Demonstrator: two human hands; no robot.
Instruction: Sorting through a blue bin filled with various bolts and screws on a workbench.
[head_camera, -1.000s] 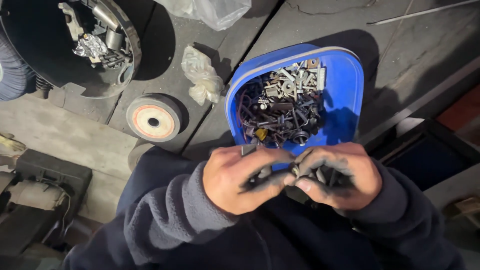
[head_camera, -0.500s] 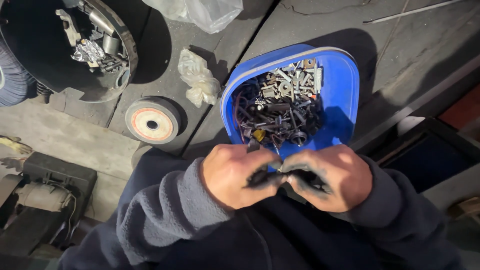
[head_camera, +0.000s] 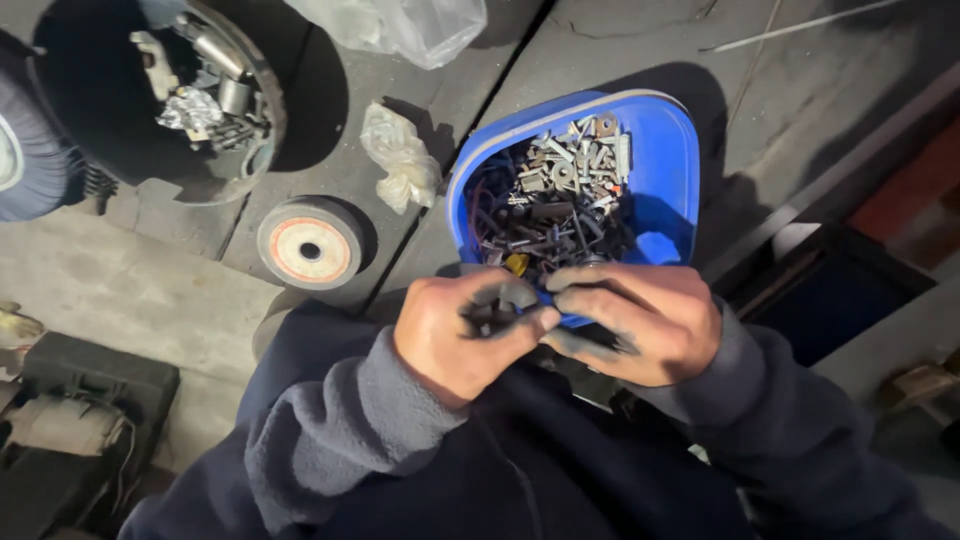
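Blue plastic forms the tub (head_camera: 665, 190) that sits just beyond the person's two hands, filled with a jumble of dark and silvery metal hardware (head_camera: 555, 205): bolts, nuts, brackets, with one small yellow piece among them. The near rim of the tub is hidden behind the hands.

Left hand (head_camera: 460, 335) and right hand (head_camera: 640, 320) meet at the middle, fingertips touching, both smeared with dark grime. Each grip is closed on small dark metal parts (head_camera: 495, 312), but the pieces are mostly covered by fingers and too dark to identify; whether the two hands share one piece or hold separate ones cannot be told. The grey sleeves (head_camera: 350, 430) run down and out of the bottom edge.

On the concrete floor (head_camera: 150, 290) to the left lies a round grinding wheel (head_camera: 310, 245) with an orange face, flat and apart from the tub. Between wheel and tub rests a crumpled clear plastic bag (head_camera: 402, 160). At far left stands a black round bucket (head_camera: 120, 130) holding more metal scraps; its inside is largely in shadow. Another clear bag (head_camera: 400, 25) is cut off by the top edge. A dark boxy object (head_camera: 80, 400) at near left is dim and hard to make out.
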